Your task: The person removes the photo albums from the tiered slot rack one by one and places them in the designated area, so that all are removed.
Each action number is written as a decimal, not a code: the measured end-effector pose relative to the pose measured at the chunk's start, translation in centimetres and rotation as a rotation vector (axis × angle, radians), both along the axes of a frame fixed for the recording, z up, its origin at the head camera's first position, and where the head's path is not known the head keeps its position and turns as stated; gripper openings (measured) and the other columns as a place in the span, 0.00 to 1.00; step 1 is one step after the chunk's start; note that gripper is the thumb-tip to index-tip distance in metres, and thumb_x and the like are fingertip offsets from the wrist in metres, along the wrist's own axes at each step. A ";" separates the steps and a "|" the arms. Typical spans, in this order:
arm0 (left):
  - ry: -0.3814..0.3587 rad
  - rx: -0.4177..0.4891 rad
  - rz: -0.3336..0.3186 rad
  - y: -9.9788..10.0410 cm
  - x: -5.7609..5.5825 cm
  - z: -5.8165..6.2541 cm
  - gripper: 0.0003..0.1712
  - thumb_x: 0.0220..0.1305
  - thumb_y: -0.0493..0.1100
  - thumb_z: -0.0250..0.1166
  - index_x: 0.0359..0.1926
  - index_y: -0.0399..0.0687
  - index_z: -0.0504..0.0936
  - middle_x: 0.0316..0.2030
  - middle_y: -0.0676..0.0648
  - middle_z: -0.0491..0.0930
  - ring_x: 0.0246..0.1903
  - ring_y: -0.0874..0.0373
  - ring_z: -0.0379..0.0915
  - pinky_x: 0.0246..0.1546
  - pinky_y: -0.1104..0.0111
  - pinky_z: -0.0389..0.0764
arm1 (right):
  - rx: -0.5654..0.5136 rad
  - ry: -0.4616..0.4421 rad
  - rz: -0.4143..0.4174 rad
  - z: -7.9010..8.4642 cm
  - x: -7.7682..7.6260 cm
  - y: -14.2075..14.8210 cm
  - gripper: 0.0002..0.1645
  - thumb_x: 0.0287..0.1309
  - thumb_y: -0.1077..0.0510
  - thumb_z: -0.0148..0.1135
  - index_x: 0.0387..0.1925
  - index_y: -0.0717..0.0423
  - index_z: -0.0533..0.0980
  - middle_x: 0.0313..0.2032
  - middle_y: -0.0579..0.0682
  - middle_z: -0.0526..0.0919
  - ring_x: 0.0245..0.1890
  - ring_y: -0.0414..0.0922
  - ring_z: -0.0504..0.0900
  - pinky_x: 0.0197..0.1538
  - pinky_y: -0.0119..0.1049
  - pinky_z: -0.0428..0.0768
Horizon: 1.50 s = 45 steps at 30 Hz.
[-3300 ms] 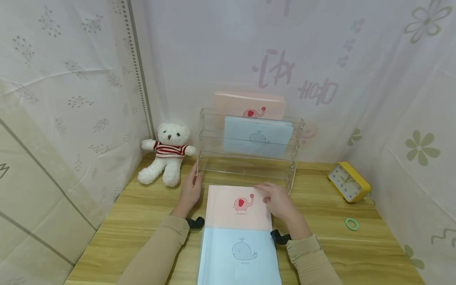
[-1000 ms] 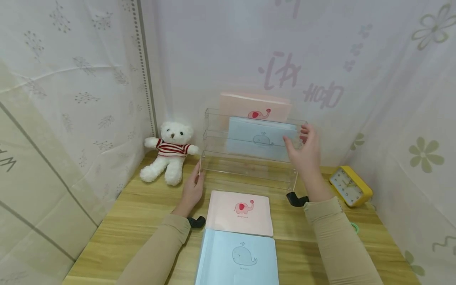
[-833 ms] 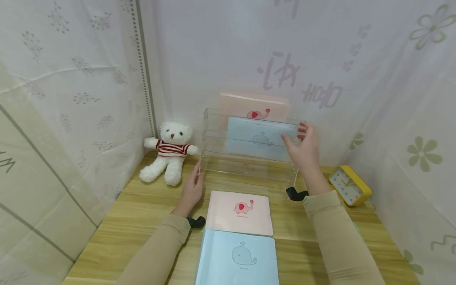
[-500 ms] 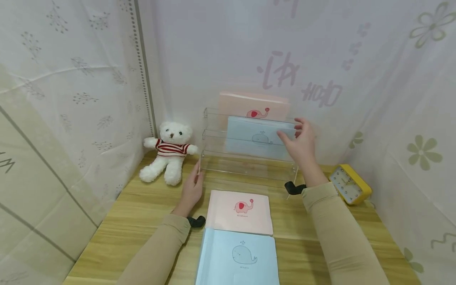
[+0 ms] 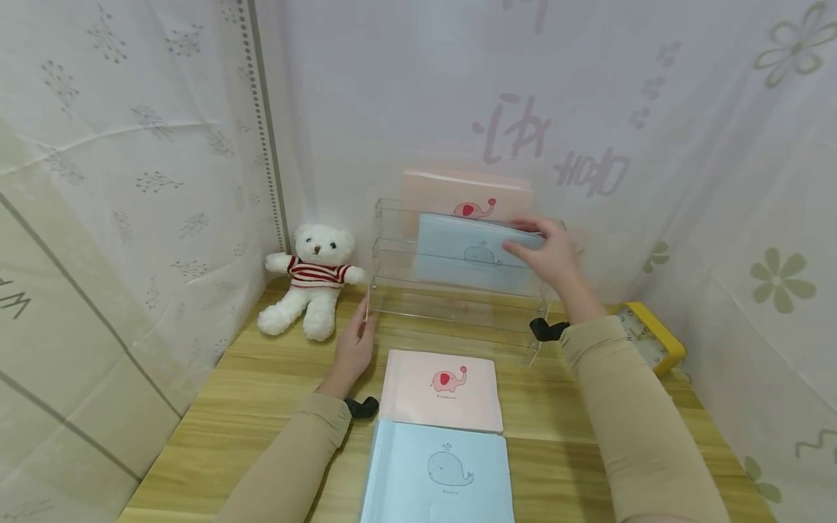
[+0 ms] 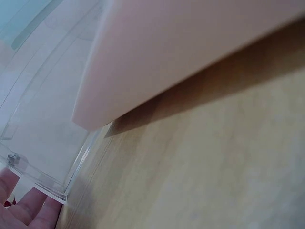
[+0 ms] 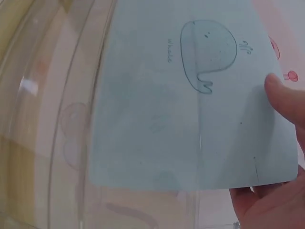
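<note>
My right hand (image 5: pixel 552 250) pinches the upper right corner of a blue notebook (image 5: pixel 458 250) with a whale drawing. Its thumb lies on the front and the fingers reach behind, as the right wrist view shows. This notebook stands upright in a clear tiered rack (image 5: pixel 451 309). Behind it, one tier up, leans a pink notebook (image 5: pixel 431 195) with an elephant drawing. My left hand (image 5: pixel 353 352) rests against the rack's left side panel; in the left wrist view its fingers (image 6: pixel 28 207) lie along the panel's outer edge.
In front of the rack lie another pink elephant notebook (image 5: pixel 412 388) and a blue whale notebook (image 5: pixel 408 465). A white teddy bear (image 5: pixel 317 280) in a striped shirt sits left of the rack. The yellow alarm clock (image 5: pixel 668 341) stands at the right, partly behind my sleeve.
My right hand has left the pink notebook on the table, risen to the rack's right end, then moved left onto the standing blue notebook's corner. My left hand stays at the rack.
</note>
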<state>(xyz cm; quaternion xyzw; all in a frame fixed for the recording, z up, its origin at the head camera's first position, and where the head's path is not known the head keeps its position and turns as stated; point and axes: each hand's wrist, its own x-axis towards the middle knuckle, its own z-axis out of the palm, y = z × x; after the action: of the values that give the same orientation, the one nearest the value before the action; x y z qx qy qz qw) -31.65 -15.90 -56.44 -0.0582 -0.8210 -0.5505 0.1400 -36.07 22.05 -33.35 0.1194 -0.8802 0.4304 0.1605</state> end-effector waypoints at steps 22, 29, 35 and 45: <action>0.024 -0.002 0.000 0.3 0.4 -0.1 0.34 0.89 0.45 0.52 0.89 0.61 0.59 0.81 0.34 0.68 0.73 0.30 0.75 0.73 0.34 0.76 | -0.249 0.147 -0.167 -0.4 1.6 -2.1 0.18 0.66 0.58 0.80 0.55 0.58 0.89 0.63 0.59 0.89 0.72 0.52 0.80 0.77 0.49 0.76; 0.034 0.006 -0.002 0.1 0.1 -0.2 0.34 0.90 0.46 0.51 0.89 0.61 0.58 0.82 0.35 0.68 0.72 0.30 0.75 0.72 0.34 0.76 | -0.423 0.381 -0.261 1.7 4.3 -2.2 0.17 0.59 0.61 0.84 0.50 0.55 0.92 0.50 0.45 0.95 0.53 0.32 0.89 0.51 0.22 0.85; 0.121 -0.011 0.006 -0.4 -0.4 -1.1 0.34 0.89 0.52 0.52 0.88 0.65 0.60 0.78 0.32 0.72 0.67 0.29 0.80 0.65 0.36 0.81 | -0.594 0.475 -0.367 1.1 7.1 -1.0 0.18 0.57 0.61 0.85 0.49 0.55 0.92 0.46 0.33 0.92 0.49 0.32 0.90 0.52 0.24 0.87; 0.020 -0.013 0.001 -0.1 0.0 -0.3 0.34 0.90 0.47 0.51 0.89 0.64 0.57 0.80 0.34 0.70 0.75 0.30 0.72 0.75 0.33 0.73 | -1.005 0.587 -0.506 -5.1 12.0 0.5 0.17 0.50 0.72 0.84 0.44 0.65 0.90 0.42 0.46 0.90 0.48 0.45 0.90 0.54 0.32 0.88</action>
<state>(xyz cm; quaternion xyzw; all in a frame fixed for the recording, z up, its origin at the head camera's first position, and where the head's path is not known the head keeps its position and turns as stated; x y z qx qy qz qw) -31.64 -15.99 -56.70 -0.0642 -0.8231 -0.5445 0.1483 -24.02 22.59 -38.48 -0.0690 -0.4910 0.6892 0.5283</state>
